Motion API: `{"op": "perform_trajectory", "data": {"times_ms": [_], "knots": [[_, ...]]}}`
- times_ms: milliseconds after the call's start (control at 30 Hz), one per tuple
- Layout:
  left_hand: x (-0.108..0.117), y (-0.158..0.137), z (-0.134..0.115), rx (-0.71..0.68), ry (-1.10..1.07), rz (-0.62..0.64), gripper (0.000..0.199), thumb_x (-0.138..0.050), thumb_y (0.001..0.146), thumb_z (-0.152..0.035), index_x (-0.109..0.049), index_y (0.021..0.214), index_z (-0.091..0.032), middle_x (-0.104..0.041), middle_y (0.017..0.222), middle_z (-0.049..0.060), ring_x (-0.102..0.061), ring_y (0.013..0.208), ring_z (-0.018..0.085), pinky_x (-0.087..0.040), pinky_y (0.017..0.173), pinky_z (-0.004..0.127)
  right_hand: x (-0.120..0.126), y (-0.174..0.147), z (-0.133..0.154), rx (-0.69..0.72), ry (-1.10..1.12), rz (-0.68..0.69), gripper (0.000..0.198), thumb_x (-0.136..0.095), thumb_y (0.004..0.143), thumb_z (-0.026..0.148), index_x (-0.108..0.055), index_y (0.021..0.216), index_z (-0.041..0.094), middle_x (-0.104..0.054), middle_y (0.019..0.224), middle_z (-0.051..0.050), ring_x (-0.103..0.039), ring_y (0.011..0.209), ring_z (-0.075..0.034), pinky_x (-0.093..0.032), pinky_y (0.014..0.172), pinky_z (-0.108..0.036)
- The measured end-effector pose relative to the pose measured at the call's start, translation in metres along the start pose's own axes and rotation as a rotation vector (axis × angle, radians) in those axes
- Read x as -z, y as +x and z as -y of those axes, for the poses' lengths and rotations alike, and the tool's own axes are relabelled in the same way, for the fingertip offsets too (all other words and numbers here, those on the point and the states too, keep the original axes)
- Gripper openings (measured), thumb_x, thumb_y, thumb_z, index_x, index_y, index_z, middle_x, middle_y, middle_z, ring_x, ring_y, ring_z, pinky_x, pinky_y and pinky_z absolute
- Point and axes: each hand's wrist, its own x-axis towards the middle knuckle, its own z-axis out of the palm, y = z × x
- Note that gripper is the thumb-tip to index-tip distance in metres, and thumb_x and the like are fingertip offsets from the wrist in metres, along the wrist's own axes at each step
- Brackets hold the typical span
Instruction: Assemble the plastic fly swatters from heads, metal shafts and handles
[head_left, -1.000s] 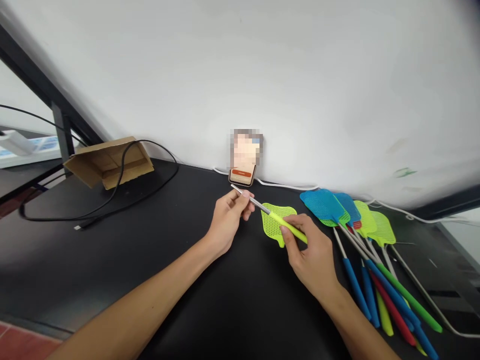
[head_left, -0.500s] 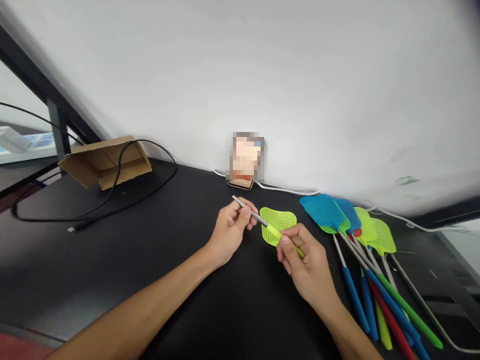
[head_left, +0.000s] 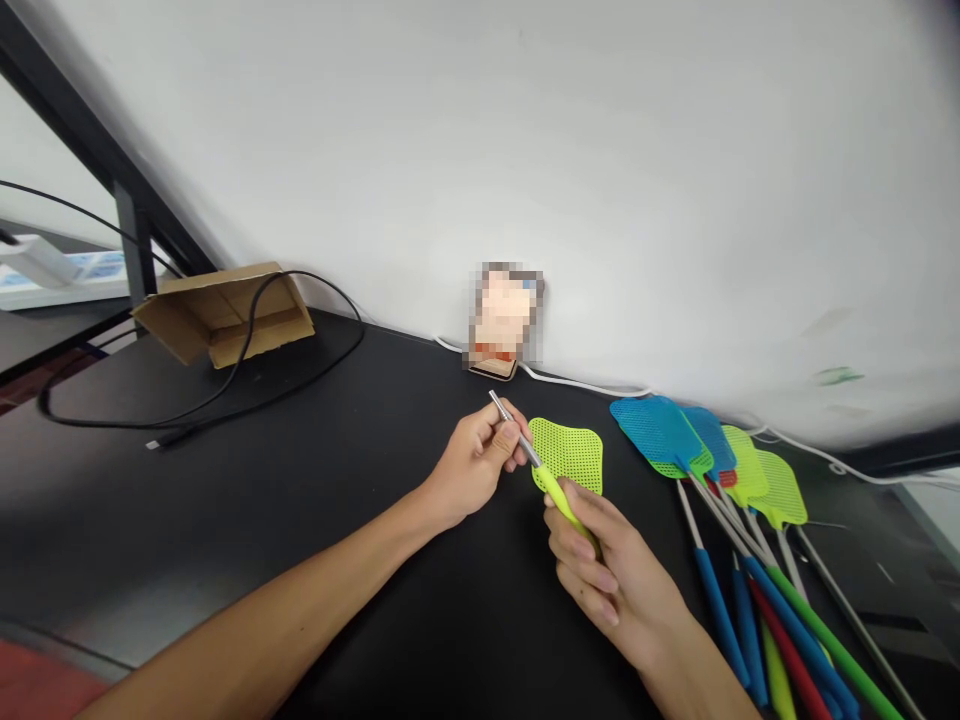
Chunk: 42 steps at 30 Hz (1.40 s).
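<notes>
"Pale wall [head_left: 375, 150] across the whole back, black counter [head_left: 465, 620] spreading out below it. Biggest worry?"

"Look right of the right grip [head_left: 600, 560]: a bundle of swatters [head_left: 769, 592], handles crossed and fanned. One careless sweep that way and they could slide or tangle, I'd say."

"And the cardboard box [head_left: 240, 305]?"

"Well left of the left grip [head_left: 480, 455], black cable [head_left: 251, 325] looping across its open front. Low risk, unless a snag on that loop drags it."

"Phone [head_left: 502, 320] next, leaning on the wall just beyond the left grip!"

"Too hard a push forward might topple it. Now the lime mesh head [head_left: 566, 450], lying on the counter just beyond the right grip. I see nothing pinning it, so a brushing knuckle could skid it away."

"How are the grips doing?"

"Both busy! Right one wraps the lime handle [head_left: 559, 495], left one pinches the metal rod [head_left: 529, 452] coming out of it. Pinch too lightly and that rod could twist or slip."

"Smallest of all?"

"The rod's bare tip [head_left: 492, 395], poking out past the left grip. A sudden slide could scrape skin."
</notes>
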Motion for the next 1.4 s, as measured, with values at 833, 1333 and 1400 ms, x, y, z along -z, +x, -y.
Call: {"op": "perform_trajectory", "data": {"times_ms": [833, 1333, 1400], "knots": [[-0.015, -0.006, 0.002, 0.181, -0.249, 0.024, 0.035, -0.049, 0.1, -0.043, -0.052, 0.075, -0.017, -0.044, 0.058, -0.004, -0.038, 0.054, 0.009, -0.031, 0.058, 0.025, 0.043, 0.029, 0.015, 0.896, -1.864, -0.867, 0.074, -0.048, 0.092, 0.07, -0.054, 0.131, 0.008, -0.065, 0.119, -0.025, -0.056, 0.113, -0.042, -0.044, 0.093, -0.054], [-0.018, -0.011, -0.002, 0.19, 0.052, 0.19, 0.031, -0.046, 0.1, -0.044, -0.06, 0.093, -0.017, -0.052, 0.06, -0.005, -0.042, 0.044, 0.008, -0.033, 0.047, 0.022, 0.055, 0.033, 0.028, 0.722, -1.559, -0.644, 0.068, -0.065, 0.083, 0.056, -0.054, 0.136, 0.016, -0.058, 0.131, -0.017, -0.05, 0.126, -0.037, -0.039, 0.105, -0.055], [-0.017, -0.011, -0.003, 0.213, 0.092, 0.238, 0.031, -0.046, 0.1, -0.044, -0.061, 0.094, -0.017, -0.053, 0.061, -0.005, -0.04, 0.043, 0.007, -0.033, 0.046, 0.021, 0.05, 0.027, 0.031, 0.798, -1.523, -0.651, 0.059, -0.066, 0.084, 0.056, -0.061, 0.13, 0.019, -0.058, 0.131, -0.016, -0.048, 0.128, -0.037, -0.034, 0.108, -0.058]]}}
